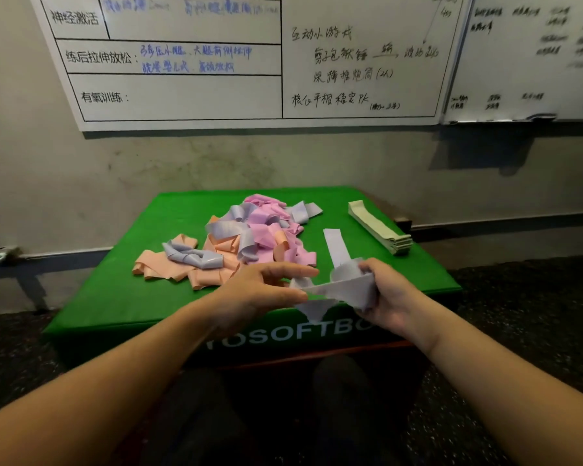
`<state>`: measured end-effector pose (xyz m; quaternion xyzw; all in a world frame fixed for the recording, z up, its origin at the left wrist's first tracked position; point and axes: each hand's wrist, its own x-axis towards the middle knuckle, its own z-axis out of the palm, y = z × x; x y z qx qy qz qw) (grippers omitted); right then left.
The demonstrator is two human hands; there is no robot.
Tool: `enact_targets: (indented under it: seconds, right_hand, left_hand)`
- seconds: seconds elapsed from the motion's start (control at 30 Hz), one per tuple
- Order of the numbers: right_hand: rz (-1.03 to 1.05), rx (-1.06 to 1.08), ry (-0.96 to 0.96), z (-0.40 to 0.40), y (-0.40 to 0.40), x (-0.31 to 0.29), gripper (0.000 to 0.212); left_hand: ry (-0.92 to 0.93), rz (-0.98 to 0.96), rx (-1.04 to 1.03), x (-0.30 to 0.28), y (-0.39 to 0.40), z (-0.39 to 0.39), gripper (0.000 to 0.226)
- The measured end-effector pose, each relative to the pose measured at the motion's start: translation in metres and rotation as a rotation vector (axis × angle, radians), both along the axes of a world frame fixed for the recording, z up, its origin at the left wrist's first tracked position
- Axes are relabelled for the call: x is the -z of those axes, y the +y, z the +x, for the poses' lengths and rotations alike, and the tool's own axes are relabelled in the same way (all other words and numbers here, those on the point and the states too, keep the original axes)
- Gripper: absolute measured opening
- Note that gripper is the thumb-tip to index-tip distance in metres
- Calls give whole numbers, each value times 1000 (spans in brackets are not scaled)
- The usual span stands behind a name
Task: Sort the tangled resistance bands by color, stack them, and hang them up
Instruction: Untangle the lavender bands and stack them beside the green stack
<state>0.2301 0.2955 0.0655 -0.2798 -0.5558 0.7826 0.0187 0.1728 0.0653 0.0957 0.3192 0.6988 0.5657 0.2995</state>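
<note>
Here, lilac band (337, 289) stretched between both hands; right grip (389, 294) curled round it, left grip (266, 290) seemingly pinching its end

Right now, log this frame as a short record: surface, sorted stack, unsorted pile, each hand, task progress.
surface: green padded box
sorted stack: pale green bands, flat, at the far right of the box
unsorted pile: pink, peach and lavender bands, tangled, mid-box
right hand: grips a lavender band
left hand: pinches the same band's other end
progress: one colour stacked, nothing hung in view
</note>
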Motion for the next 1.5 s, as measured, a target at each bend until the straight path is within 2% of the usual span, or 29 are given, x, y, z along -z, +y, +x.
enact_targets:
  seconds: [0.13,0.27,0.33,0.43,0.53,0.6,0.7,0.8,0.93,1.0,1.13,1.23,1.37,1.43,1.5]
  right_hand:
    - [271,-135,-101,12,-8,2,19]
    - [377,-228,-114,17,-14,3,24]
    - [436,-284,-113,20,-16,4,33]
    - [692,-401,-28,26,-20,2,27]
    - [830,-338,152,28,-29,-3,26]
    - [786,-273,312,29,-35,-11,26]
    - [508,-307,486,31,-43,-25,21]
    - [514,-327,554,28,-50,-30,21]
    - [446,-195,568,20,-56,-33,8]
    - [421,-136,553,18,-56,-35,10]
    - [353,-32,501,14,-51,-37,13]
    - [403,-28,490,16,-48,-38,12]
    - [649,-75,595,21,-46,-35,15]
    - [756,-104,627,23,-44,-33,18]
    - [744,-140,664,27,-44,-35,20]
  left_hand:
    - [-46,117,41,-4,-1,0,54]
    - [-74,172,48,-5,-4,1,54]
    - [-67,180,26,-6,-3,3,46]
    - [75,154,-115,-7,3,6,12]
    - [137,175,-223,-5,9,6,15]
    - [125,176,-255,-5,12,4,20]
    - [67,213,-291,-4,15,3,22]
    - [70,234,-335,-4,19,5,20]
    - [91,284,-387,-3,23,10,32]
    - [98,284,-399,-2,24,11,37]
    - [-28,288,-321,1,20,8,40]
    - [-125,288,-293,4,18,5,37]
    - [-264,345,-306,-1,19,8,36]
    - [-289,356,-309,-4,21,10,36]
    - [-257,348,-338,-5,23,10,33]
